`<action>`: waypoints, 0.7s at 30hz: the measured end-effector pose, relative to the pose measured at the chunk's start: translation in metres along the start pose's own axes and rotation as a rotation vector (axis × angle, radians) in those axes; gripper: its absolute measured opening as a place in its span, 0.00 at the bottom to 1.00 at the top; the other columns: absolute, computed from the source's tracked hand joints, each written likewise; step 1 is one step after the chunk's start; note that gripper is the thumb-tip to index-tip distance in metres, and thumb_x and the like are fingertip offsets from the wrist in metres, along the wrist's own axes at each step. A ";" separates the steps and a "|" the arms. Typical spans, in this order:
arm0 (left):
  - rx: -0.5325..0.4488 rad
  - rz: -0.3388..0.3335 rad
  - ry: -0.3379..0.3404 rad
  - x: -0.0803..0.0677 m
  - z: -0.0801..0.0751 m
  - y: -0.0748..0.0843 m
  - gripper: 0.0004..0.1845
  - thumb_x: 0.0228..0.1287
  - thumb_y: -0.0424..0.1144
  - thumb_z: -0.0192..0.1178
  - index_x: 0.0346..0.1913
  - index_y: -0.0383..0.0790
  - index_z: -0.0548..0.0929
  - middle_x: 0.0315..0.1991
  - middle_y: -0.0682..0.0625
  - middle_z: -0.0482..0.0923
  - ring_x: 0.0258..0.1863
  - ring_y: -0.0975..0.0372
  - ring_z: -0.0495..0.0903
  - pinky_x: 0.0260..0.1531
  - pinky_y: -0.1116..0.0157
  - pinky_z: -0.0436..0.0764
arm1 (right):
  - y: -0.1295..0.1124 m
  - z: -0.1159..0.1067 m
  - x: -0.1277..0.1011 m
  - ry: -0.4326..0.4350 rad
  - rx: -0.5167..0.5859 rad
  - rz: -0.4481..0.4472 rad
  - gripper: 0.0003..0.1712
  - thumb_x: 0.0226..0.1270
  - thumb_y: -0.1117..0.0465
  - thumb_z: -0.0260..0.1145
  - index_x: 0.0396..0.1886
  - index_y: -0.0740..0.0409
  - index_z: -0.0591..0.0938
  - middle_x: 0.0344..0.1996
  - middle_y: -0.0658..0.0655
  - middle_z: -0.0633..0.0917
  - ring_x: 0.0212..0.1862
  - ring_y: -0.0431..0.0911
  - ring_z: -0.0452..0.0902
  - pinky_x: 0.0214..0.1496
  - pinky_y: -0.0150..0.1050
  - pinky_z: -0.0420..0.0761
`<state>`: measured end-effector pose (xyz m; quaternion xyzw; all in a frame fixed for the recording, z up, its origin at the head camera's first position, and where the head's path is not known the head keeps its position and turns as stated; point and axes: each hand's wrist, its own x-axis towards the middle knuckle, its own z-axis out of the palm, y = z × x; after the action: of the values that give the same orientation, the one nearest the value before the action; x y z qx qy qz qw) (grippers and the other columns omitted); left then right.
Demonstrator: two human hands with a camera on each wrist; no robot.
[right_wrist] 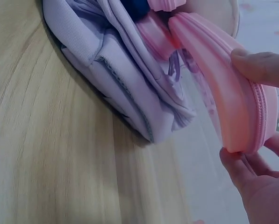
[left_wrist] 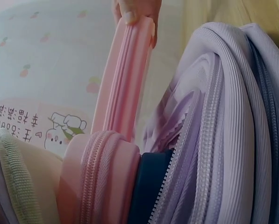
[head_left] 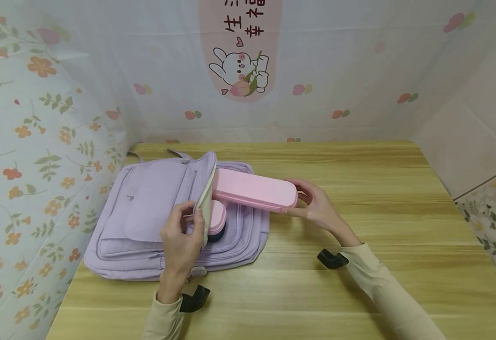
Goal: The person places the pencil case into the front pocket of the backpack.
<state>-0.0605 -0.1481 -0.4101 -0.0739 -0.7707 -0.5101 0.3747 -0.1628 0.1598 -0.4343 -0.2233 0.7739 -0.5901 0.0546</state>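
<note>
A lavender backpack (head_left: 146,198) lies on the table, its top opening toward the right. My left hand (head_left: 181,233) pinches the edge of the backpack's front flap (head_left: 205,210), which is lifted and shows a cream lining. My right hand (head_left: 317,208) grips the right end of a long pink zippered pencil case (head_left: 256,189), thumb on one side and fingers on the other. That case's left end lies in the opening, behind the flap. Below it, a smaller pink zippered case (left_wrist: 102,177) sits in the opening against a dark blue object (left_wrist: 148,182), whose kind is unclear.
The wooden table (head_left: 358,283) extends right and toward the front. A printed cloth (head_left: 337,71) with a rabbit drawing hangs behind it, and a floral cloth (head_left: 39,141) hangs along the left. Black camera mounts (head_left: 332,259) stick out from both wrists.
</note>
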 end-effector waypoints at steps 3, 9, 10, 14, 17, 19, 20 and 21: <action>-0.008 -0.003 -0.013 0.000 0.001 0.000 0.08 0.61 0.19 0.59 0.43 0.22 0.81 0.35 0.33 0.84 0.32 0.67 0.82 0.36 0.81 0.84 | 0.000 0.001 0.003 0.008 -0.010 -0.023 0.45 0.49 0.71 0.81 0.69 0.65 0.74 0.60 0.64 0.79 0.63 0.50 0.74 0.66 0.26 0.78; -0.043 -0.020 -0.024 0.000 0.002 0.002 0.08 0.62 0.18 0.58 0.44 0.20 0.79 0.40 0.31 0.84 0.39 0.62 0.84 0.43 0.79 0.86 | 0.001 0.001 0.008 0.044 -0.033 -0.034 0.45 0.46 0.73 0.81 0.67 0.69 0.72 0.61 0.66 0.79 0.63 0.57 0.74 0.66 0.26 0.77; -0.050 -0.024 -0.028 -0.001 0.002 0.002 0.08 0.62 0.18 0.58 0.44 0.20 0.79 0.41 0.30 0.84 0.40 0.62 0.84 0.44 0.79 0.86 | 0.001 0.001 0.009 0.051 -0.029 -0.035 0.45 0.46 0.74 0.80 0.67 0.69 0.73 0.61 0.67 0.79 0.63 0.57 0.74 0.65 0.25 0.77; -0.065 -0.064 -0.056 -0.001 0.001 0.003 0.08 0.64 0.19 0.56 0.45 0.19 0.77 0.42 0.29 0.84 0.44 0.69 0.83 0.46 0.77 0.86 | 0.003 0.000 0.012 0.062 0.010 -0.055 0.44 0.46 0.76 0.79 0.66 0.69 0.73 0.62 0.67 0.78 0.63 0.54 0.74 0.66 0.25 0.77; -0.067 -0.095 -0.071 -0.001 0.001 0.003 0.08 0.66 0.20 0.56 0.46 0.19 0.77 0.42 0.28 0.84 0.44 0.73 0.83 0.46 0.77 0.86 | 0.002 0.002 0.015 0.073 0.028 -0.075 0.44 0.45 0.77 0.80 0.66 0.69 0.74 0.61 0.67 0.77 0.62 0.52 0.75 0.67 0.25 0.77; -0.069 -0.110 -0.079 -0.001 0.000 0.003 0.08 0.66 0.20 0.56 0.46 0.19 0.77 0.42 0.28 0.84 0.44 0.75 0.82 0.47 0.77 0.85 | 0.001 0.003 0.017 0.076 0.036 -0.085 0.44 0.45 0.76 0.80 0.66 0.69 0.75 0.61 0.66 0.76 0.61 0.52 0.75 0.67 0.26 0.77; -0.068 -0.115 -0.084 -0.001 0.000 0.003 0.07 0.66 0.20 0.56 0.45 0.19 0.77 0.41 0.28 0.85 0.44 0.75 0.82 0.47 0.77 0.85 | 0.001 0.004 0.019 0.076 0.037 -0.091 0.44 0.45 0.76 0.80 0.66 0.69 0.75 0.60 0.66 0.76 0.61 0.52 0.75 0.67 0.27 0.77; -0.069 -0.121 -0.090 -0.001 0.000 0.003 0.07 0.67 0.20 0.55 0.45 0.19 0.76 0.41 0.28 0.85 0.44 0.75 0.82 0.47 0.77 0.85 | 0.001 0.005 0.020 0.076 0.040 -0.093 0.44 0.45 0.76 0.80 0.66 0.69 0.75 0.60 0.66 0.76 0.61 0.53 0.75 0.68 0.27 0.77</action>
<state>-0.0583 -0.1463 -0.4087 -0.0629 -0.7717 -0.5542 0.3056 -0.1792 0.1474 -0.4330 -0.2353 0.7524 -0.6153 0.0022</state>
